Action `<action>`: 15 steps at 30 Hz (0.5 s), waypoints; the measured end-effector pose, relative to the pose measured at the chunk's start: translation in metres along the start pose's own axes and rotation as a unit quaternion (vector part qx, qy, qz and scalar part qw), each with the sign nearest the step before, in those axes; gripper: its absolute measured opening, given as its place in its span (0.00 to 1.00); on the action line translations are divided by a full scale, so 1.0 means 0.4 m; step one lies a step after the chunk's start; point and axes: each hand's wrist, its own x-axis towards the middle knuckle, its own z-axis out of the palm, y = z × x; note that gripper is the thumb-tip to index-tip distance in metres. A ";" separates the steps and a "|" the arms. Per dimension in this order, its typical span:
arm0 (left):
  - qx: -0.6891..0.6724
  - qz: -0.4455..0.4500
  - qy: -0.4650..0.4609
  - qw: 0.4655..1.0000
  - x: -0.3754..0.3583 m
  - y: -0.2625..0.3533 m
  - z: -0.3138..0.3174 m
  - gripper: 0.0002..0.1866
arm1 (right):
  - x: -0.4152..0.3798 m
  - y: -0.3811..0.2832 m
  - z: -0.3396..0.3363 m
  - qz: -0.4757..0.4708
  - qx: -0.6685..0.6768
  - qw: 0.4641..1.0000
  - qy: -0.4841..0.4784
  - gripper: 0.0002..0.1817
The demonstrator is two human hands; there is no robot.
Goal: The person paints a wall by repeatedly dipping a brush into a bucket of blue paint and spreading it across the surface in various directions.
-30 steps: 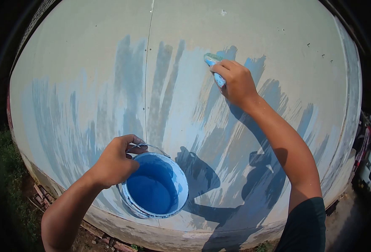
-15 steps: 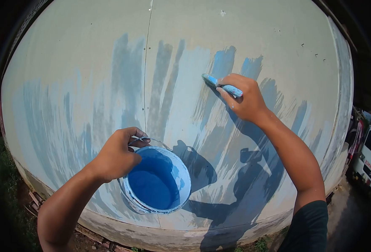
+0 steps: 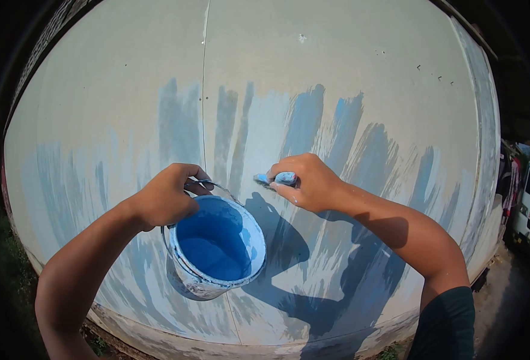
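On my feed I saw the right hand (image 3: 313,181) pinching the brush (image 3: 285,178), bristles leftward, and the left hand (image 3: 167,195) gripping the bucket (image 3: 196,287) by its handle (image 3: 200,181), nearer the wall's (image 3: 349,48) lower edge.

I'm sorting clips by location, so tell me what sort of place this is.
Outdoors, probably a yard or similar: a sunlit wall, green plants at its foot, and a white vehicle beyond.
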 end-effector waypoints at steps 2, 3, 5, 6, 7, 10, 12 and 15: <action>-0.003 -0.012 0.020 1.000 -0.014 0.013 0.003 0.36 | 0.043 0.009 -0.067 0.001 -0.057 0.994 0.090 0.07; -0.002 -0.010 0.023 1.000 -0.019 0.008 0.003 0.36 | 0.063 0.013 -0.097 0.004 -0.090 0.985 0.146 0.06; -0.029 -0.001 0.058 0.998 -0.030 -0.031 0.030 0.36 | 0.075 0.042 -0.117 0.006 -0.126 0.972 0.199 0.06; -0.030 0.000 0.057 0.998 -0.033 -0.038 0.037 0.36 | 0.083 0.074 -0.123 -0.015 -0.238 0.936 0.260 0.08; -0.041 -0.009 0.065 0.997 -0.034 -0.041 0.043 0.37 | 0.084 0.098 -0.114 -0.036 -0.345 0.883 0.316 0.10; -0.058 -0.022 0.075 0.995 -0.034 -0.041 0.036 0.36 | 0.101 0.120 -0.038 -0.027 -0.375 0.885 0.274 0.14; -0.065 -0.023 0.073 0.995 -0.022 -0.046 0.027 0.36 | 0.127 0.104 0.047 -0.082 -0.353 0.894 0.263 0.14; -0.056 -0.012 0.067 0.996 -0.018 -0.042 0.026 0.36 | 0.190 -0.009 0.075 -0.109 -0.236 0.935 0.241 0.09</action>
